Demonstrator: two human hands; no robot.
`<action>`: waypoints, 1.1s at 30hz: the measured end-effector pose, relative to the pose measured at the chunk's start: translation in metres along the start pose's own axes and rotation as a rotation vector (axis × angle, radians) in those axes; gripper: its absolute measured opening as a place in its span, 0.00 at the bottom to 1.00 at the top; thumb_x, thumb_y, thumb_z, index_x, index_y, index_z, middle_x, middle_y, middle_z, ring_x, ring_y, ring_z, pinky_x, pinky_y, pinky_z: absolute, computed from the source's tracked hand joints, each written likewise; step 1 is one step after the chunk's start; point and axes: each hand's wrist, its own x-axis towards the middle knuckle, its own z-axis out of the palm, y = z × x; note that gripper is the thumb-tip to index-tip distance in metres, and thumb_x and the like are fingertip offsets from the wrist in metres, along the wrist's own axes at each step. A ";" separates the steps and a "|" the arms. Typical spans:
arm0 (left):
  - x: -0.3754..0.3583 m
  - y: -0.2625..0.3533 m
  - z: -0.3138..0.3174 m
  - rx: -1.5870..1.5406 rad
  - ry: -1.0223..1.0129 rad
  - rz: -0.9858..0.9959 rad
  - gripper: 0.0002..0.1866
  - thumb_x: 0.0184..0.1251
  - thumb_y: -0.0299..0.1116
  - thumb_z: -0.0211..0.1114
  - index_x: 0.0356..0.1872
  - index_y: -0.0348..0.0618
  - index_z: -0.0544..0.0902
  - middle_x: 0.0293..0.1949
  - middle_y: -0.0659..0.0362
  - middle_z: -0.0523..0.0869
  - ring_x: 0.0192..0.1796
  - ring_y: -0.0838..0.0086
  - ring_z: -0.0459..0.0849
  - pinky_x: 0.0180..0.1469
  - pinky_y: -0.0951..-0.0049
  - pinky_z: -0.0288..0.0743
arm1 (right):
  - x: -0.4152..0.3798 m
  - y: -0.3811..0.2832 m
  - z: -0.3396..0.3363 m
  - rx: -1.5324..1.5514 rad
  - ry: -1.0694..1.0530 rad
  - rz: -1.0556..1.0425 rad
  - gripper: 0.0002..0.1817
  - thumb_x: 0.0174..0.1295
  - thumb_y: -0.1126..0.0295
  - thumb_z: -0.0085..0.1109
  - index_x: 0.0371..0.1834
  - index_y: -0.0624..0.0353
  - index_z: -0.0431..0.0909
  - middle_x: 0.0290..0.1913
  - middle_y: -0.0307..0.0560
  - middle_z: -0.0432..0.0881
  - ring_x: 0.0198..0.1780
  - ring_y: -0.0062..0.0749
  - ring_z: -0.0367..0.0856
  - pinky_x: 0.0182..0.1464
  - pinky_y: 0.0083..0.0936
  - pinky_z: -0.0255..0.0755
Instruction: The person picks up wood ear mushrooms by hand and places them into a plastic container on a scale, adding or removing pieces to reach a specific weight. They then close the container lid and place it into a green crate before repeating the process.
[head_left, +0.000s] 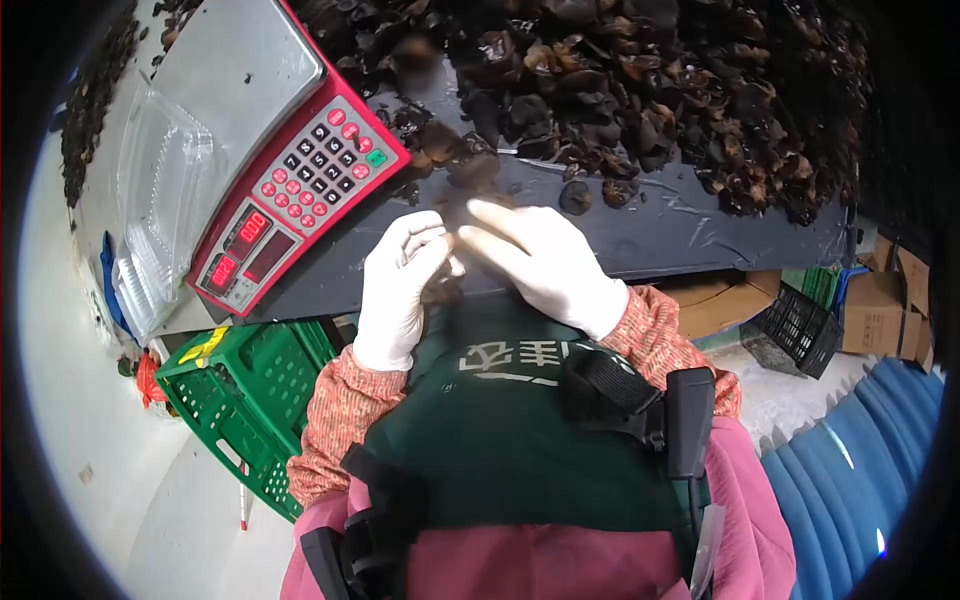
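My left hand (400,280), in a white glove, is curled at the near edge of the dark table, its fingers closed on a brown piece of wood ear mushroom (443,292) that shows partly below them. My right hand (548,262), also gloved in white, comes in from the other side with its fingers stretched toward the left one. Just beyond the fingertips, several blurred wood ear pieces (470,165) lie against the large dark heap of wood ears (640,90). A single small piece (575,197) sits apart near my right hand.
A red digital scale (300,190) with a metal pan stands to the left, clear plastic containers (165,190) beside it. Below the table are a green crate (245,390), a black crate (795,330), and cardboard boxes (880,310). Blue corrugated material (860,480) is at lower right.
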 end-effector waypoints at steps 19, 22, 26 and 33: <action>0.002 0.006 0.028 0.971 0.104 0.670 0.34 0.60 0.23 0.74 0.71 0.44 0.77 0.57 0.52 0.82 0.44 0.69 0.83 0.48 0.72 0.81 | 0.005 -0.006 -0.004 -0.183 0.068 0.169 0.21 0.58 0.64 0.72 0.57 0.47 0.84 0.35 0.38 0.76 0.33 0.33 0.78 0.36 0.30 0.73; 0.016 -0.005 0.021 1.049 0.086 0.804 0.28 0.60 0.20 0.73 0.64 0.42 0.81 0.57 0.54 0.81 0.44 0.72 0.82 0.48 0.74 0.79 | 0.000 0.002 -0.006 -0.005 0.135 0.167 0.16 0.57 0.71 0.71 0.50 0.51 0.87 0.35 0.40 0.79 0.34 0.32 0.80 0.36 0.29 0.74; 0.015 -0.001 0.019 0.927 0.110 0.719 0.25 0.60 0.19 0.73 0.61 0.40 0.82 0.55 0.55 0.81 0.41 0.74 0.81 0.48 0.75 0.79 | -0.018 -0.006 -0.028 0.419 0.239 0.377 0.12 0.58 0.79 0.68 0.45 0.57 0.88 0.38 0.45 0.83 0.36 0.34 0.83 0.39 0.27 0.78; 0.014 -0.002 0.016 0.858 0.123 0.636 0.23 0.62 0.18 0.70 0.60 0.40 0.82 0.52 0.59 0.83 0.40 0.79 0.79 0.48 0.77 0.76 | -0.074 0.002 -0.112 0.231 0.330 0.603 0.14 0.57 0.86 0.58 0.45 0.61 0.84 0.43 0.41 0.80 0.43 0.23 0.78 0.46 0.19 0.72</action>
